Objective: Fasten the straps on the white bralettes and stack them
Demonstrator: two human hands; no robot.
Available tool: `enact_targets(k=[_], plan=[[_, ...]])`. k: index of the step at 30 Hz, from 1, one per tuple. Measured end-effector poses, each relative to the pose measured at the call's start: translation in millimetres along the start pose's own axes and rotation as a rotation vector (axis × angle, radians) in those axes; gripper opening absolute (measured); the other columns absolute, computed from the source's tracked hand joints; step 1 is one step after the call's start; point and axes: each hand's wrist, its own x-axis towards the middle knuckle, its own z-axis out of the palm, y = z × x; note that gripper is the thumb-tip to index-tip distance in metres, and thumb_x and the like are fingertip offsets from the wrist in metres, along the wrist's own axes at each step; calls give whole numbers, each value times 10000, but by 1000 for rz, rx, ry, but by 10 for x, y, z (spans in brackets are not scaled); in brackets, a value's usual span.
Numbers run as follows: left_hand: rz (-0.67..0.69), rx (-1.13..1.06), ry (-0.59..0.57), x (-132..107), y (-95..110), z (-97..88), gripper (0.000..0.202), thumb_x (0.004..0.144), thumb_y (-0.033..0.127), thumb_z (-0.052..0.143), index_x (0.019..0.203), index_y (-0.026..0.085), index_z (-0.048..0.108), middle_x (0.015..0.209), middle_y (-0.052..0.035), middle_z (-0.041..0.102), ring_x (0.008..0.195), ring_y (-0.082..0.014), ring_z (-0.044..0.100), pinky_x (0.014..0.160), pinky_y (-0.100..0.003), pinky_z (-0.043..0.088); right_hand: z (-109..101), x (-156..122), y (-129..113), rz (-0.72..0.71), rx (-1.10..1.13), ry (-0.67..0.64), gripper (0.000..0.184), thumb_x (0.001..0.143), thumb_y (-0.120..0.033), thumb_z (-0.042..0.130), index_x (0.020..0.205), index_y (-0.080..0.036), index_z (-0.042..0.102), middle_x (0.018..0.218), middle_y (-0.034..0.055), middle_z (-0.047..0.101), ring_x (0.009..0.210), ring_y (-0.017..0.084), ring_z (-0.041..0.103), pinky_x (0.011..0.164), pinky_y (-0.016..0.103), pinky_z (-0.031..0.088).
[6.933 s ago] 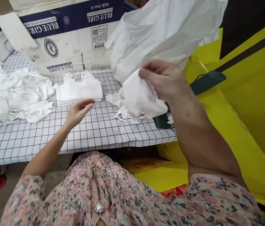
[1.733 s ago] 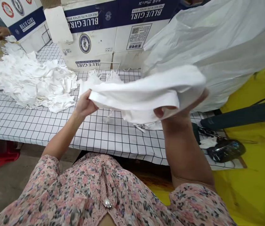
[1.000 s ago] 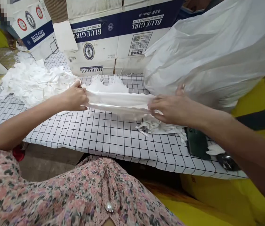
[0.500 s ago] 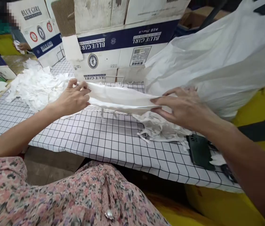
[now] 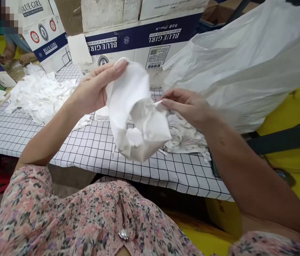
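i'm holding one white cloth piece (image 5: 125, 85) above the worktop (image 5: 67, 153), between its front and back edges: my left hand (image 5: 95, 85) grips the upper end under the thumb, my right hand (image 5: 185, 105) pinches another bit between thumb and fingertips, and the fabric sags in a loose, partly blurred loop. as i judge it, the work is partway along. what seems done is the stack (image 5: 102, 113), whose layered edges peek out behind my piece, well back from the front edge. this piece isn't flat or set down yet. plenty looks left: a big loose heap (image 5: 40, 97) spreads toward the back left, and a smaller crumpled pile (image 5: 188, 137) lies nearer the right end.
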Motion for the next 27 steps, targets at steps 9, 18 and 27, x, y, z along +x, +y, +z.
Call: enact_targets(k=[9, 18, 27], plan=[[-2, -33, -208, 211, -199, 79, 113, 1055, 255, 711, 1074, 162, 773, 940, -31, 774, 822, -137, 766, 706, -214, 620, 740, -173, 72, -93, 498, -227, 575, 814, -760, 812, 1140, -288, 770, 1171, 52, 809, 1171, 283, 751, 1040, 495, 617], [-47, -93, 244, 341, -476, -141, 186, 1022, 339, 739, 1144, 199, 740, 941, 9, 733, 1125, -246, 807, 861, -287, 635, 1123, 98, 28, -29, 610, -359, 488, 692, -478, 965, 1080, -272, 752, 995, 17, 799, 966, 238, 763, 917, 428, 660], [97, 27, 359, 544, -536, -747, 335, 1008, 538, 705, 1119, 224, 738, 919, -4, 754, 1246, -255, 732, 979, -305, 579, 709, -222, 211, -156, -94, -686, 341, 925, -525, 766, 815, -203, 790, 663, 6, 707, 623, 127, 647, 656, 289, 526]])
